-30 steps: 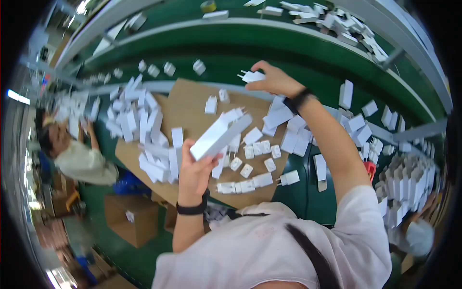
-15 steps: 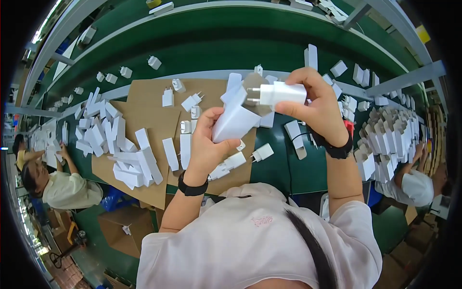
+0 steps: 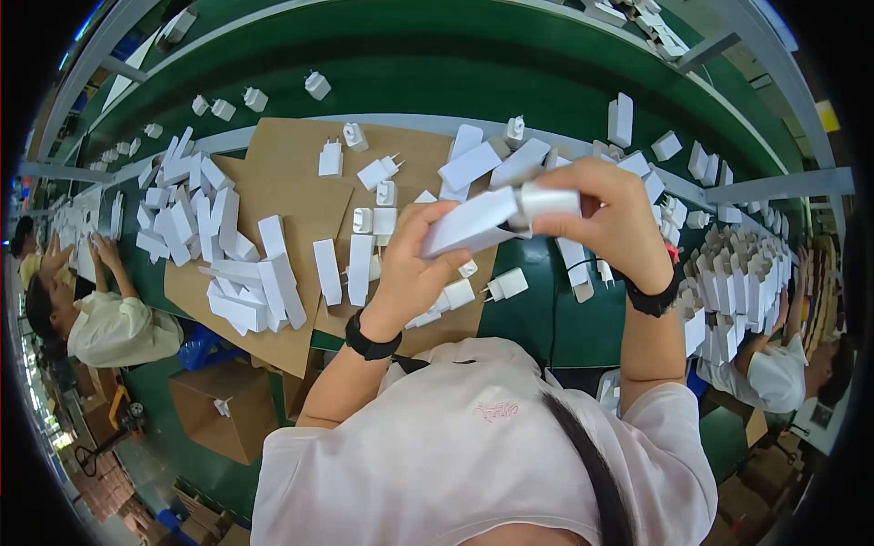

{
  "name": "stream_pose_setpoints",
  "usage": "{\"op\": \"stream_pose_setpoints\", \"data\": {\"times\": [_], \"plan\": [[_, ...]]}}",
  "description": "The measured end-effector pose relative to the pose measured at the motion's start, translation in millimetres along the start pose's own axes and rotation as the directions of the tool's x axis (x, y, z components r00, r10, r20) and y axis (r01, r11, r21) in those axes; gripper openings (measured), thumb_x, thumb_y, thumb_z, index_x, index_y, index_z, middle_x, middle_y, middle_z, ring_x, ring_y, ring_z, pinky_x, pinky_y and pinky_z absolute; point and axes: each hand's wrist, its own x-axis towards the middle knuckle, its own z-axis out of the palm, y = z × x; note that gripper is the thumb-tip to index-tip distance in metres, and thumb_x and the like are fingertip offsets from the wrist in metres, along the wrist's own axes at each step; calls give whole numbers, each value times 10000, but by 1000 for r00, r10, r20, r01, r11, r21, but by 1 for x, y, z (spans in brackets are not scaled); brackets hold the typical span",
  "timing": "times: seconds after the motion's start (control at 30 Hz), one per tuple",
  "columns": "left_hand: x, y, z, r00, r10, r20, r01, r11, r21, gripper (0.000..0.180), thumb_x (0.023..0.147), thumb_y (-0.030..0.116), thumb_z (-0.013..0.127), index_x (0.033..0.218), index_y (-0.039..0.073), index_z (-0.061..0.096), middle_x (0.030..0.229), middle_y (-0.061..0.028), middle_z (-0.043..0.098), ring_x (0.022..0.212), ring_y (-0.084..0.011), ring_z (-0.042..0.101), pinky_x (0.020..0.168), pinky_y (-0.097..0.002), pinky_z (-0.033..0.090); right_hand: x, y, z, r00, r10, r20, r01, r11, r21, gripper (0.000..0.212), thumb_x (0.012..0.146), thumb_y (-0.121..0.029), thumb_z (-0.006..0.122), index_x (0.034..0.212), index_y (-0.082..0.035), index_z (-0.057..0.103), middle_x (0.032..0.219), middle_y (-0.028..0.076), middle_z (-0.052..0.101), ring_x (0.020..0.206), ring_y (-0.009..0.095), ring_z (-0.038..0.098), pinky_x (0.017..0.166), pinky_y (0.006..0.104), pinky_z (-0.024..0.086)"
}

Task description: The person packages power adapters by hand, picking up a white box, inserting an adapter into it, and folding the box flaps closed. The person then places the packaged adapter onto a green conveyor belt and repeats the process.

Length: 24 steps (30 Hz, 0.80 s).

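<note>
My left hand [image 3: 411,271] is closed around a small white carton [image 3: 466,224], which tilts up toward the right. At the carton's right end my right hand [image 3: 612,211] pinches a white plug-in charger [image 3: 555,202]. Its prongs are out of sight, and the charger meets the carton's end; blur hides how far in it sits. Below the hands, on brown cardboard [image 3: 300,164], lie loose chargers, one of them [image 3: 330,158] with its prongs up. Two closed cartons [image 3: 328,272] lie left of my left hand.
A large heap of white cartons [image 3: 202,214] covers the cardboard's left part. Rows of open-flapped cartons [image 3: 728,278] stand at the right, beside a co-worker [image 3: 765,364]. Another co-worker [image 3: 123,332] sits at the left. Single chargers [image 3: 255,99] dot the green belt behind.
My right hand has brought the charger left against the carton's end, and its prongs have gone from sight. The left hand has turned the carton flatter.
</note>
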Motion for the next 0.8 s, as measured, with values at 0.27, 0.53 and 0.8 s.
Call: {"op": "stream_pose_setpoints", "data": {"times": [0.27, 0.53, 0.8], "plan": [[7, -1, -2, 985, -161, 62, 172, 880, -442, 464, 777, 136, 687, 1174, 29, 473, 1057, -67, 507, 991, -173, 496, 857, -275, 409, 14, -7, 22, 997, -63, -48, 76, 938, 339, 450, 646, -84, 781, 1038, -33, 565, 1106, 101, 586, 802, 120, 559, 663, 239, 475], [7, -17, 8, 957, -290, -16, 222, 766, -603, 557, 760, 91, 692, 1229, 18, 402, 1150, -71, 489, 1046, -157, 481, 897, -283, 405, 22, 13, 56, 976, 71, 208, -201, 667, 718, 767, 722, -99, 709, 1366, -81, 292, 1330, 110, 403, 959, 168, 555, 739, 267, 461], [5, -95, -187, 893, 34, -448, 402, 385, 831, 385, 683, 133, 682, 1020, -11, 563, 900, -213, 573, 845, -377, 549, 751, -445, 441, 149, 163, 8, 840, 538, 73, -537, 805, 251, 492, 794, -167, 630, 1241, -79, 445, 646, 17, 567, 524, 93, 523, 457, 215, 433]]}}
